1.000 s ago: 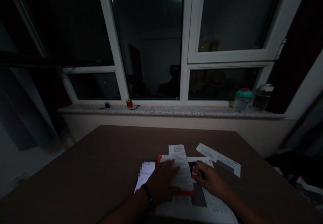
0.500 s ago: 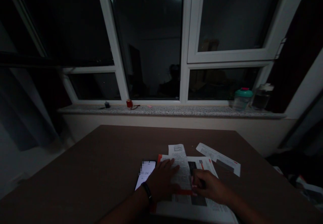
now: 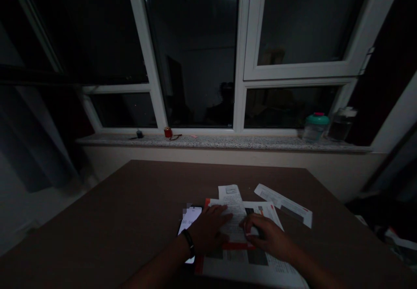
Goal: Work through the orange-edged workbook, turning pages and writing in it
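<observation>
My left hand (image 3: pixel 211 229) lies with its fingers spread on a narrow strip of printed paper (image 3: pixel 235 213), a dark band around its wrist. Under the strip is a printed sheet or booklet (image 3: pixel 250 272) with orange-red edges and dark pictures. On the strip's right edge rests my right hand (image 3: pixel 267 237), its fingers curled together in a pinch. Something small and pale pinkish shows at those fingertips, too dim to name. A lit phone (image 3: pixel 193 216) with a timer on its screen lies beside and partly beneath my left wrist.
Another cut paper strip (image 3: pixel 283 204) lies to the right on the brown table (image 3: pixel 130 210). Along the stone windowsill (image 3: pixel 228 141) stand a green-lidded jug (image 3: pixel 315 128), a clear bottle (image 3: pixel 341 126), a small red jar (image 3: pixel 167 132) and a small dark bottle (image 3: pixel 139 134).
My right hand has moved slightly up along the edge of the strip, away from me. My left hand stays pressed on the paper; the view has shifted slightly.
</observation>
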Demonstrator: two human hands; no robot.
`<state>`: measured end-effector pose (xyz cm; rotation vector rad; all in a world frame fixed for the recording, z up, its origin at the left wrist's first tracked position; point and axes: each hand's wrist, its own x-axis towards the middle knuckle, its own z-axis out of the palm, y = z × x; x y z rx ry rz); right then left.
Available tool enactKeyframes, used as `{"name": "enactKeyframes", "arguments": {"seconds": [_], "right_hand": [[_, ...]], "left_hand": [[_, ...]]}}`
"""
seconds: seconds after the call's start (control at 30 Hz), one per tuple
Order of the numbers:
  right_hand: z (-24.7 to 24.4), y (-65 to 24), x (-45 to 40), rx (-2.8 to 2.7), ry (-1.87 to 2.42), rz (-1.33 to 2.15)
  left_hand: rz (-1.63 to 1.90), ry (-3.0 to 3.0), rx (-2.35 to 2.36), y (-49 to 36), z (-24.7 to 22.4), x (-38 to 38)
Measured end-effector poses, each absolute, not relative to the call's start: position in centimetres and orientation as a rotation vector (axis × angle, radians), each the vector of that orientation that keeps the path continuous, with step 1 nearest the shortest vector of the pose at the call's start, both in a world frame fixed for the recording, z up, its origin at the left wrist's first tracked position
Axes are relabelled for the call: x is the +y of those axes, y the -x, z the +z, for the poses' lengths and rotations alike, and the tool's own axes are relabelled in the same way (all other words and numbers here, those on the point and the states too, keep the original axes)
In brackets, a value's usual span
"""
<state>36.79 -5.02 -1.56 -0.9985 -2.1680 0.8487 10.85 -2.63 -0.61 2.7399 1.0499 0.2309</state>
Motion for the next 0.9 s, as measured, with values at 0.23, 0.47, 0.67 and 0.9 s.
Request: {"name": "enactKeyframes", "arguments": {"seconds": [0.23, 0.47, 0.67, 0.9], "right_hand": [[-1.6, -36.8, -5.1, -2.215, 1.007, 0.712], [-1.3, -36.0, -5.0, -2.294, 0.965, 0.59], [-0.9, -35.3, -5.1, -2.353, 1.079, 0.589], [-1.1, -35.4, -4.9, -2.328, 1.097, 0.631]], "left_hand": [[0.222, -2.734, 1.018, -10.8, -0.6, -2.7], [0.335, -2.745, 1.045, -11.6, -1.5, -2.6], [0.324, -2.716, 1.013, -11.4, -1.5, -2.5], [0.285, -2.627, 1.113, -10.5, -1.5, -1.6]]}}
